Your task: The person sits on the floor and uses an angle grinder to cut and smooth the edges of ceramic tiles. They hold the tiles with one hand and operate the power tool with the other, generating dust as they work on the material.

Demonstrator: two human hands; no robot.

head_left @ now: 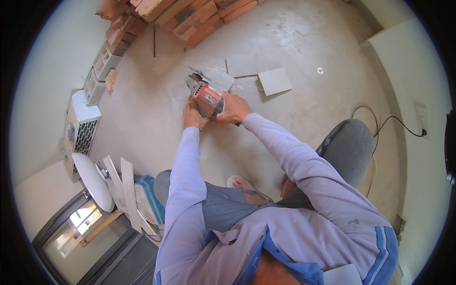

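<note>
A red and grey angle grinder (208,96) is held low over the floor in front of me, its cutting disc (199,73) at the far end. My left hand (192,116) grips it from the near left side. Around the rear of its body wraps my right hand (234,108), with the thumb along the top. Beside the disc lies a flat grey tile (221,79); whether the disc touches it I cannot tell. Just right of that, a small square tile (274,81) rests next to a larger thin piece (246,65).
Stacked red bricks (192,21) stand at the far side. Grey hollow blocks (96,85) and a white box with honeycomb sides (84,118) line the left wall. A black cord (401,121) runs to a right-wall socket. White strips (128,185) lean by a blue-edged container (146,190).
</note>
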